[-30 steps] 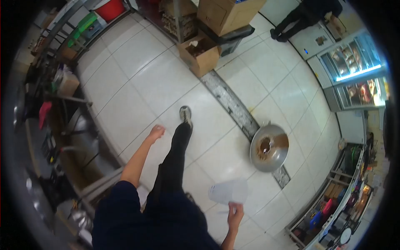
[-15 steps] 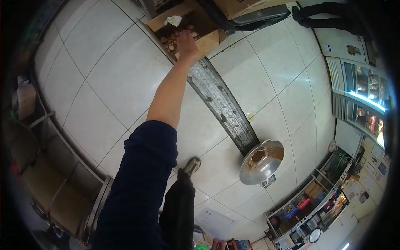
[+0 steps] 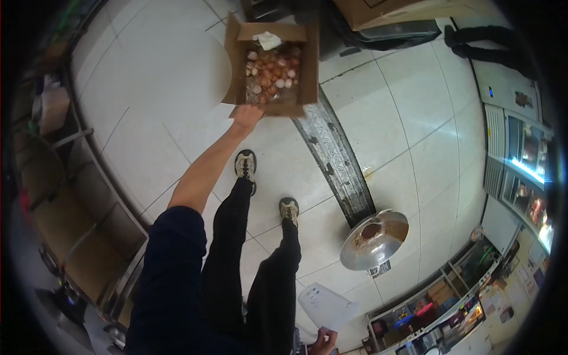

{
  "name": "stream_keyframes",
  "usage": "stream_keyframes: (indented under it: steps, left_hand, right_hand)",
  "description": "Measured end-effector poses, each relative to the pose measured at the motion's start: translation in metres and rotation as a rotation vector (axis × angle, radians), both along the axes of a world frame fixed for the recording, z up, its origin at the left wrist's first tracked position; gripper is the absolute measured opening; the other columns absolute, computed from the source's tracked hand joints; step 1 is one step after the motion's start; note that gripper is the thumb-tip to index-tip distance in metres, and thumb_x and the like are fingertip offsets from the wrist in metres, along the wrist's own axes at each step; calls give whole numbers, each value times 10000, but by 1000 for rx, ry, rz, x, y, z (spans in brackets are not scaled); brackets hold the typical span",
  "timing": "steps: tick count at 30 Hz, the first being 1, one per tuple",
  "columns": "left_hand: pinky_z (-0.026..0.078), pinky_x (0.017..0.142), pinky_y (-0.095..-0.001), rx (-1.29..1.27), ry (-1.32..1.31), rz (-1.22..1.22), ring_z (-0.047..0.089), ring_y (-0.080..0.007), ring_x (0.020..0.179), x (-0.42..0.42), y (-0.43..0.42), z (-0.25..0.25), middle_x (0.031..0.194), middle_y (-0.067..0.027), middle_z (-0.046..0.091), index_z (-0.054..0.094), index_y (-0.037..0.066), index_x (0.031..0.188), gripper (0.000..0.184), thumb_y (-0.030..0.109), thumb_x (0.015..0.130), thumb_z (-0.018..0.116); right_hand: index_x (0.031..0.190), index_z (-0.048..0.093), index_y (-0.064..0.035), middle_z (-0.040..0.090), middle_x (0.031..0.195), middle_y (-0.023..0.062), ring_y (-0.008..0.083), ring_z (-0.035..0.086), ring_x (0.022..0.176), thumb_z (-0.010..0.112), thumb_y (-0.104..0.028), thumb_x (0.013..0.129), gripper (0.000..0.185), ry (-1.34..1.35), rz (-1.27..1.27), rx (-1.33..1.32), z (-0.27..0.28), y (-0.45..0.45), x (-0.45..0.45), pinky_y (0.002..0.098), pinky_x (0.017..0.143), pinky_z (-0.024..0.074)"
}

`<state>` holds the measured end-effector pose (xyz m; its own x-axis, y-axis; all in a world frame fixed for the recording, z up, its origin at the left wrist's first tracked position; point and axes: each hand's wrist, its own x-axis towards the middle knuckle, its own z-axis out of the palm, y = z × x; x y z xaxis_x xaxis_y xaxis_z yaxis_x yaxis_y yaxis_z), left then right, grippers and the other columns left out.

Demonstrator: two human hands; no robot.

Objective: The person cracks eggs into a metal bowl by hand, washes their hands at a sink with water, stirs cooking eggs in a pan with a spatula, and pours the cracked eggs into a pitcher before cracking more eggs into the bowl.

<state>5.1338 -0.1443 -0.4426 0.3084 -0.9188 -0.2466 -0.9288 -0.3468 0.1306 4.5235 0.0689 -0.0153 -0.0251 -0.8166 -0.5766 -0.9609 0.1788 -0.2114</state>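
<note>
My left hand (image 3: 247, 116) is closed on the near edge of an open cardboard box (image 3: 311, 71). Inside the box lie several brown and pale eggshells (image 3: 271, 72) and a crumpled white paper (image 3: 267, 41). Low in the view, my right hand (image 3: 323, 341) pinches the rim of a translucent plastic container (image 3: 324, 305), which hangs tilted beside my leg. A metal wok (image 3: 374, 251) with brown liquid or residue in it sits on the floor to the right.
A metal drain cover (image 3: 336, 155) runs across the tiled floor from the box to the wok. Another person's dark-clad legs (image 3: 491, 47) are at the upper right, near lit glass-front fridges (image 3: 528, 155). Shelving (image 3: 438, 296) stands lower right, metal racks (image 3: 112, 195) at left.
My left hand has reached to the box and now grips its near edge. The box has shifted away from beside the black bin, toward the left. The container stays in my right hand.
</note>
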Motion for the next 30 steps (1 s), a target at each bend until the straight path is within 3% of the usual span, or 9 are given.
stream_keyframes:
  steps: [11,17,19,21,23,24,25,27,30]
  left_hand:
    - [463,875,-391,472,-257,193,599,-203,1084,-121,425,-8,998,-60,678,737,150,890,160,176,834,589]
    - [436,918,-418,904,10,613,601,-199,1114,-235,665,3,1080,-25,684,723,168,1012,229,205,918,517]
    - [446,898,-429,708,31,859,613,-224,1098,-308,733,-4,1081,-43,688,710,188,1051,259,267,937,492]
    - [485,789,-510,-20,375,1120,642,-300,970,-428,835,-78,1074,-131,671,648,181,1166,341,336,897,509]
    - [452,953,-505,368,696,1484,600,-353,1083,-475,778,14,1201,-158,631,598,140,1256,414,181,847,544]
    - [412,1043,-454,-98,831,1486,547,-362,1194,-491,762,107,1330,-179,565,538,116,1345,513,210,844,602]
    - [402,1063,-446,-253,751,1464,515,-356,1249,-555,766,95,1403,-173,513,489,110,1399,569,296,877,618]
    - [373,1095,-417,-365,779,1734,492,-334,1277,-627,745,180,1406,-166,508,473,90,1401,517,348,957,536]
    - [410,1055,-430,-483,689,1980,519,-350,1235,-746,712,286,1305,-197,564,552,50,1300,414,299,981,462]
  right_hand:
    - [1051,589,-4,615,958,129,212,575,886,656,-59,931,148,-151,525,-39,-22,-82,-137,324,748,519]
    - [1055,599,-10,628,972,132,223,572,888,666,-49,920,156,9,610,10,-21,-81,-126,361,775,505]
    - [1018,622,13,630,985,156,256,585,873,644,-76,940,121,-39,851,-45,-26,-70,-93,387,737,508]
    - [1016,625,24,626,1000,171,276,590,885,636,-89,946,133,-81,962,-34,-30,-43,-53,390,743,513]
    - [1023,639,36,604,1013,195,317,598,915,629,-116,950,169,-179,1061,-55,-26,-8,0,390,765,521]
    - [1023,639,36,604,1013,195,317,598,915,629,-116,950,169,-273,1129,-28,-15,18,32,390,765,521]
    - [1027,639,37,600,999,191,318,599,910,643,-129,941,187,-376,1327,-82,3,48,65,390,766,521]
    - [1126,640,-31,613,1007,170,326,610,948,664,-202,931,261,-487,1608,-14,13,74,90,400,803,525]
    - [903,641,21,614,960,201,378,587,921,672,17,836,74,-916,1751,314,64,184,147,427,804,466]
